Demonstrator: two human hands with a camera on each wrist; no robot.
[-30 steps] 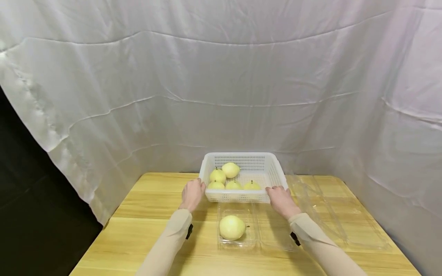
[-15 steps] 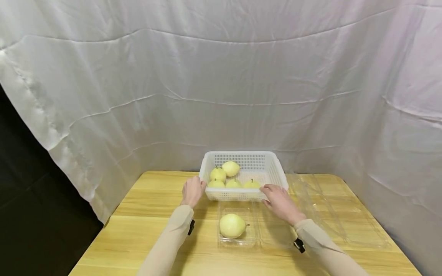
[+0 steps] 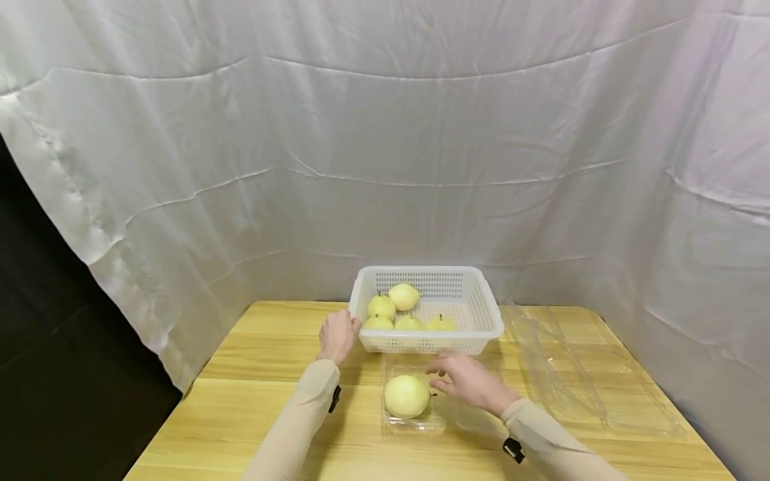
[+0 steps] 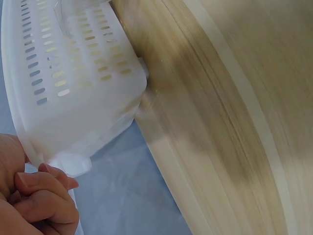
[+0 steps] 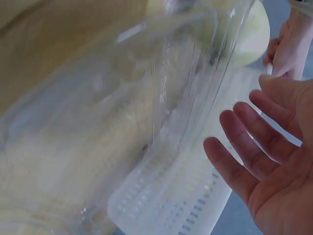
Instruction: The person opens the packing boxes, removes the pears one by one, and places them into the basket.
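A white perforated plastic basket [image 3: 421, 343] stands at the back of the table, several yellow-green pears [image 3: 404, 296] inside it. At its left front corner, my left hand [image 3: 338, 337] grips the rim; in the left wrist view, curled fingers [image 4: 46, 198] meet the rim's lip. One larger pear [image 3: 406, 397] lies on its side in a clear plastic clamshell box [image 3: 434, 423] in front of the basket. My right hand [image 3: 468, 382] hovers over the box's right part, beside the pear's stem. Its fingers [image 5: 242, 147] are spread and loosely bent, holding nothing.
More clear plastic boxes [image 3: 577, 374] lie on the right side of the wooden table [image 3: 240, 407]. A pale grey curtain [image 3: 385, 167] hangs behind and along the sides, with black cloth [image 3: 66, 334] at far left.
My right hand has let go of the basket's front rim and come back toward me, over the clear box. My left hand stays at the basket's left corner.
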